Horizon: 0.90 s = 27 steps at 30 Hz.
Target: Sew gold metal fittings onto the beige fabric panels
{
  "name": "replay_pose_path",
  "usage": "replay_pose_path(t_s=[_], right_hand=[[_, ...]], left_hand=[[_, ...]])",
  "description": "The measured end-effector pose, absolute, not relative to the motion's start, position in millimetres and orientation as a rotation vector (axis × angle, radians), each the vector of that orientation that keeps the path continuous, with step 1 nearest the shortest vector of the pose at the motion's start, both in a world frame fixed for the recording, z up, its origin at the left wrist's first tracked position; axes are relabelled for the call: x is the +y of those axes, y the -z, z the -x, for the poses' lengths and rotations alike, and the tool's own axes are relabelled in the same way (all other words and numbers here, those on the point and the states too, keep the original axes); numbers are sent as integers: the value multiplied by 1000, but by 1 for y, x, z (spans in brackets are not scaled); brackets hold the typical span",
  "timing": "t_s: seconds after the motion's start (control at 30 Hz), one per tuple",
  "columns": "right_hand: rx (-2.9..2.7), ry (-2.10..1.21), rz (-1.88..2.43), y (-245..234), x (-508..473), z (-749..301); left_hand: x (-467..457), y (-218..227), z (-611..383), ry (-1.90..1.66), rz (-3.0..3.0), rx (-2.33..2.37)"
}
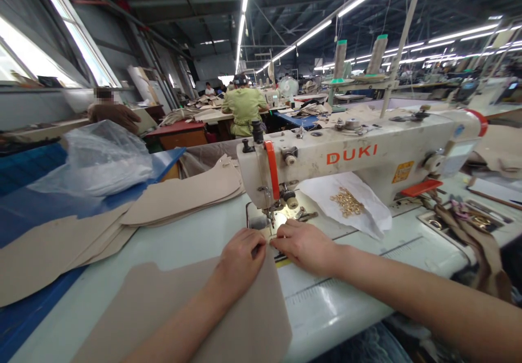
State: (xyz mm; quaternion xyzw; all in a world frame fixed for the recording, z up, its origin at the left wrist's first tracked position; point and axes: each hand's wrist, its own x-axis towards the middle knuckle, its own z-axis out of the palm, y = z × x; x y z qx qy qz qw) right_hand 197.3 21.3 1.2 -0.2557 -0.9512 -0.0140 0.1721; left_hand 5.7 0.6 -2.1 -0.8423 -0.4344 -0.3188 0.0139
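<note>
A large beige fabric panel [179, 297] lies over the front of the sewing machine table, its upper corner at the needle area [272, 219]. My left hand [241, 257] rests on that corner, its fingers curled and closed on the fabric edge. Just right of it, my right hand [305, 247] is closed in a pinch beside the presser foot. What sits between its fingertips is too small and covered to make out. Both hands are close together under the head of the white sewing machine [346, 148], where a lamp lights the needle plate.
Stacked beige panels [183, 194] lie left of the machine, with more panels [61, 243] nearer. Small gold metal pieces [346, 202] sit on white paper [373, 210] under the arm. A plastic bag [101, 159] is at left. Brown straps [485, 243] hang at right. People work behind.
</note>
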Motion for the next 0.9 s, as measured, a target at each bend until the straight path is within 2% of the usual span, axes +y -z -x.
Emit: replay_pose_path(t_s=[0.27, 0.47, 0.9], right_hand=[[-2859, 234, 399, -13, 0, -214], [-2792, 234, 456, -5, 8, -197], [-2853, 272, 262, -11, 2, -214]], left_hand=[[0, 2, -5, 980, 2620, -1357], [0, 2, -4, 952, 2622, -1322], [1, 6, -2, 951, 2591, -1320]])
